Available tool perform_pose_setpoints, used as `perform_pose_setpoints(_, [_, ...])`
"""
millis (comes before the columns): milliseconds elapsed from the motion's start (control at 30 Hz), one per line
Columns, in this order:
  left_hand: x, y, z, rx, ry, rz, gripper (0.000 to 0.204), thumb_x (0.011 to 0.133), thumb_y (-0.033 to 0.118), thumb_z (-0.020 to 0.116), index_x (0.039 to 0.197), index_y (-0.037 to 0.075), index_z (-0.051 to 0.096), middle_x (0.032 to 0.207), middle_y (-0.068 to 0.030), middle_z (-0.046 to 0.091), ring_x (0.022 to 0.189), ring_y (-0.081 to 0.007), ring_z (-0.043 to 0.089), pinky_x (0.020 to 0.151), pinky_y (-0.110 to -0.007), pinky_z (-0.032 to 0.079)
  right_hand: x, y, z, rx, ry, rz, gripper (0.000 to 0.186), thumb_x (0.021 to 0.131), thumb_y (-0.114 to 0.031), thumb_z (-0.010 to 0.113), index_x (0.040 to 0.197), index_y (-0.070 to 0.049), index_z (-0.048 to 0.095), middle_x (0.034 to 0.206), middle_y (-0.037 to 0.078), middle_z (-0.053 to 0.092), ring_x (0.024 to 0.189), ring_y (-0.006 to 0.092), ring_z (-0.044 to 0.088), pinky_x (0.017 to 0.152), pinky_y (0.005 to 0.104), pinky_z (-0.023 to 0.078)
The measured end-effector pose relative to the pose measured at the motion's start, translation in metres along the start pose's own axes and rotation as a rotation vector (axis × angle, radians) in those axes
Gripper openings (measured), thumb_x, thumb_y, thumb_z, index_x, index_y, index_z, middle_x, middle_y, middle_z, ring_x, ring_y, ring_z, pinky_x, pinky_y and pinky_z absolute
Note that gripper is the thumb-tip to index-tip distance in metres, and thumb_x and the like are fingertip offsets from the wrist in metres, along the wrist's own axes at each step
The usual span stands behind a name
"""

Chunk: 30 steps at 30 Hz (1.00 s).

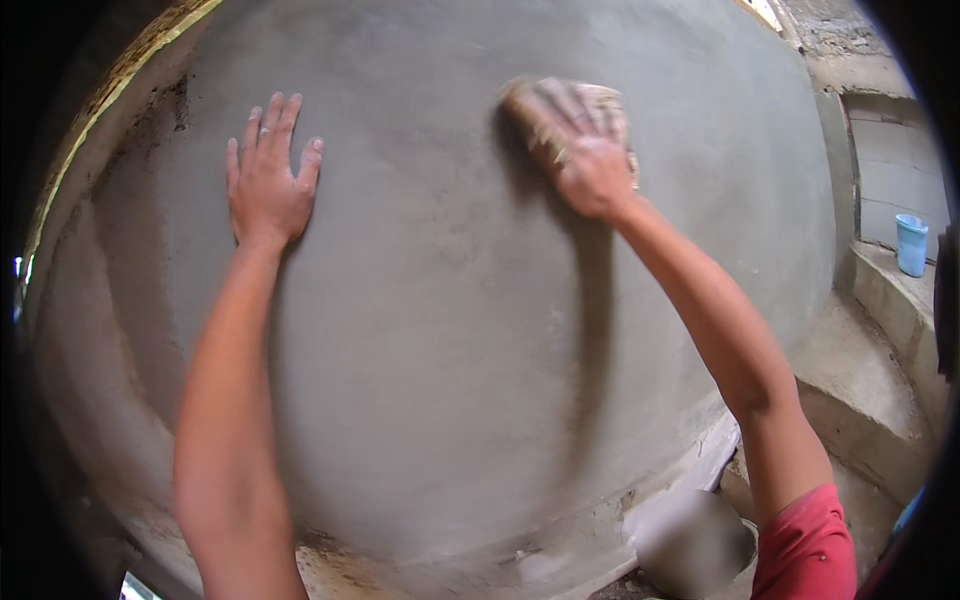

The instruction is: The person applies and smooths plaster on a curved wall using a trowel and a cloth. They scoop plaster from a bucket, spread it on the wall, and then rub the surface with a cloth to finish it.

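Note:
A broad grey plastered wall (420,330) fills most of the head view, smooth with darker damp-looking patches. My left hand (270,180) lies against it at the upper left, fingers stretched out, with a ring on one finger and nothing held. Further right, my right hand (592,160) presses a tan, ragged-edged sponge (543,135) to the wall. Motion smears the sponge and fingers a little. The fingers are spread over its back, and its face toward the wall is hidden.
On a concrete ledge (890,275) at the right stands a blue plastic cup (911,245). Concrete steps (860,375) lie below it. A round grey container (700,550), blurred, sits at the wall's foot by my right sleeve. Rough, unfinished edging borders the wall's left side.

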State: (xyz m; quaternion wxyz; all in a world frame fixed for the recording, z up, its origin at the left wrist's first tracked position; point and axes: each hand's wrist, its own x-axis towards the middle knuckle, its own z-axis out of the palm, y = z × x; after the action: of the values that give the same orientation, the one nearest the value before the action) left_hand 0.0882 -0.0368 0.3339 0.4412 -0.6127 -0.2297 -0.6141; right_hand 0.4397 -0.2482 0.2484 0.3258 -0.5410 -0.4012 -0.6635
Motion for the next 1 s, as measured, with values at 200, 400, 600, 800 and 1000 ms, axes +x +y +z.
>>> perform_pose_setpoints(200, [-0.001, -0.009, 0.005, -0.036, 0.049, 0.005, 0.063, 0.108, 0.049, 0.052, 0.168, 0.032, 0.041, 0.176, 0.0034, 0.038, 0.164, -0.0225, 0.029, 0.137, -0.049, 0.016, -0.020, -0.064, -0.009, -0.043, -0.099, -0.021, 0.075, 0.099, -0.015, 0.054, 0.169, -0.038, 0.040, 0.182, 0.004, 0.027, 0.167, 0.0410, 0.021, 0.131, 0.0692, 0.009])
perform_pose_setpoints(400, [0.004, -0.006, 0.008, -0.030, 0.042, 0.012, 0.062, 0.108, 0.049, 0.052, 0.168, 0.033, 0.041, 0.176, 0.0039, 0.038, 0.164, -0.0215, 0.030, 0.137, -0.047, 0.016, -0.024, -0.034, -0.014, 0.034, -0.103, -0.201, 0.069, 0.101, -0.022, 0.059, 0.166, -0.039, 0.047, 0.178, 0.001, 0.035, 0.166, 0.0345, 0.026, 0.133, 0.0640, 0.011])
perform_pose_setpoints(600, [0.004, -0.006, 0.010, -0.053, 0.067, -0.002, 0.062, 0.108, 0.049, 0.051, 0.168, 0.033, 0.041, 0.176, 0.0040, 0.038, 0.164, -0.0211, 0.030, 0.137, -0.047, 0.016, -0.019, -0.032, 0.001, -0.012, 0.000, 0.026, 0.058, 0.111, -0.038, 0.054, 0.167, -0.032, 0.046, 0.178, 0.004, 0.035, 0.166, 0.0377, 0.025, 0.134, 0.0610, 0.011])
perform_pose_setpoints(800, [0.003, -0.009, 0.006, -0.016, 0.040, 0.015, 0.061, 0.109, 0.048, 0.051, 0.167, 0.032, 0.042, 0.175, 0.0040, 0.039, 0.163, -0.0217, 0.031, 0.137, -0.048, 0.017, -0.042, -0.024, -0.017, 0.110, -0.109, -0.230, 0.064, 0.103, -0.022, 0.056, 0.165, -0.037, 0.050, 0.177, 0.003, 0.038, 0.165, 0.0350, 0.029, 0.135, 0.0594, 0.007])
perform_pose_setpoints(1000, [0.004, 0.001, 0.010, -0.070, 0.068, -0.007, 0.061, 0.109, 0.048, 0.051, 0.167, 0.032, 0.042, 0.175, 0.0037, 0.040, 0.163, -0.0219, 0.031, 0.136, -0.048, 0.018, -0.024, -0.011, 0.000, 0.001, 0.028, 0.193, 0.063, 0.108, -0.020, 0.048, 0.170, -0.033, 0.041, 0.179, 0.005, 0.032, 0.166, 0.0370, 0.023, 0.133, 0.0640, 0.006])
